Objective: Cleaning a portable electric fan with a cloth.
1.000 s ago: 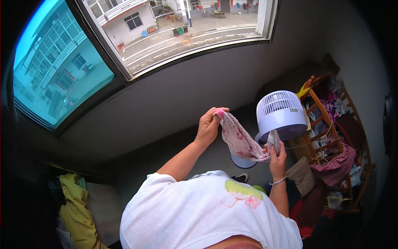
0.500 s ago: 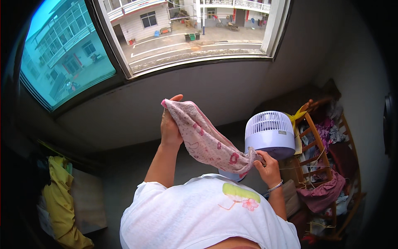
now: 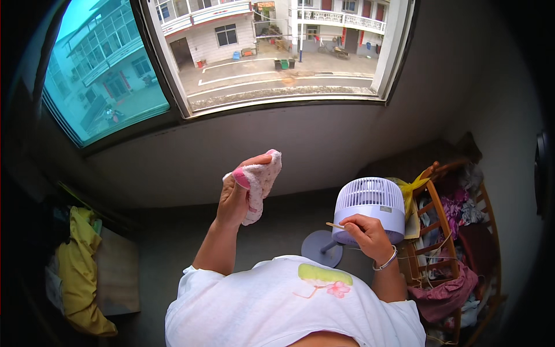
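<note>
Cloth now bunched, right hand let go.
Left hand [image 3: 234,196] fingers clench the pink-and-white terry cloth [image 3: 258,180], raised before the window; right hand [image 3: 367,234] now pinches a thin wooden stick [image 3: 335,225] beside the lavender round fan [image 3: 370,207].

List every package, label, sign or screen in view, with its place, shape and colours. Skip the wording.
Printed motif: on the white shirt front, a pale green patch above a small pink flower.
Sign: far outside the window, a small orange strip on a building, too small to make out more.
No packages or screens show near the left hand, its pink-and-white cloth, the right hand or the fan.
</note>
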Available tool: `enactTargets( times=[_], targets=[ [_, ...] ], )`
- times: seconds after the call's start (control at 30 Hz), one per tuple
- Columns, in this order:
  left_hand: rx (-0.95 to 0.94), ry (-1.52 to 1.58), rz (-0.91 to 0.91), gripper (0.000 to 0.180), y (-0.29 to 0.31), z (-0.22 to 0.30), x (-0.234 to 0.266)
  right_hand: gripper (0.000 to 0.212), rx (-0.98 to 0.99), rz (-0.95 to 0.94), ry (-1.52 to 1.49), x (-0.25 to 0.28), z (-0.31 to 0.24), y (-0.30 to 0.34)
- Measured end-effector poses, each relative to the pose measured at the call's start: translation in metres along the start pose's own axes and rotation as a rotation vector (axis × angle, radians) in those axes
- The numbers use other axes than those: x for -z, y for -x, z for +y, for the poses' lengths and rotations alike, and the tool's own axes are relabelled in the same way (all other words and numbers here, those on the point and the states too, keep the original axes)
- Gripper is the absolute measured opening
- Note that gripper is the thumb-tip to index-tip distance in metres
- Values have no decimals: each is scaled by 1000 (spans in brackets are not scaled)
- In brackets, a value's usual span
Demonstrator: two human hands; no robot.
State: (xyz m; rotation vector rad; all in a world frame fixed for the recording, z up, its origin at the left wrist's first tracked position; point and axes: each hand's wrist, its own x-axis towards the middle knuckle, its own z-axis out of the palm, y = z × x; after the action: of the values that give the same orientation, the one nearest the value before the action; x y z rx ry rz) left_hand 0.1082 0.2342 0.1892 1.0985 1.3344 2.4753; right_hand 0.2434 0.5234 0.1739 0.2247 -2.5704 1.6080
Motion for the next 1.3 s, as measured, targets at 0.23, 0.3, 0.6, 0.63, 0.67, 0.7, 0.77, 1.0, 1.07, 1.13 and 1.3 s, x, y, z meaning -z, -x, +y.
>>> enactTargets(
  times=[0.23, 0.3, 0.6, 0.63, 0.67, 0.7, 0.77, 1.0, 1.07, 1.13, 1.3],
  targets=[
    [-72, -432, -179, 34, -12, -20, -34, 19, 127, 3, 101, -46, -7, -56],
    [-110, -751, -257, 34, -12, -20, -37, 19, 198, 15, 57, -59, -6, -65],
    [-57, -735, -120, 43, -5, -37, -23, 22, -135, -77, -652, -71, -2, -65],
    [-49, -712, -35, 40, -2, -38, -21, 21, -111, -73, -673, -71, -2, -66],
    [-49, -719, -22, 40, 1, -38, -18, 21, -111, -88, -674, -72, -1, -66],
    [11, -725, 9, 36, 5, -39, -15, 21, -110, -86, -706, -74, 0, -65],
    [55, -713, 36, 23, 7, -37, -12, 23, -138, -58, -685, -81, -4, -68],
    [-7, -939, 59, 22, 10, -30, -6, 33, -112, -24, -718, -97, -3, -74],
    [105, -810, 28, 24, 12, -27, -4, 31, -47, -45, -596, -103, -2, -76],
    [213, -676, -4, 26, 14, -26, 0, 29, 18, -62, -471, -108, -3, -79],
    [345, -227, -44, 21, 17, -32, 26, 25, -128, 61, -633, -116, -13, -81]
  ],
)
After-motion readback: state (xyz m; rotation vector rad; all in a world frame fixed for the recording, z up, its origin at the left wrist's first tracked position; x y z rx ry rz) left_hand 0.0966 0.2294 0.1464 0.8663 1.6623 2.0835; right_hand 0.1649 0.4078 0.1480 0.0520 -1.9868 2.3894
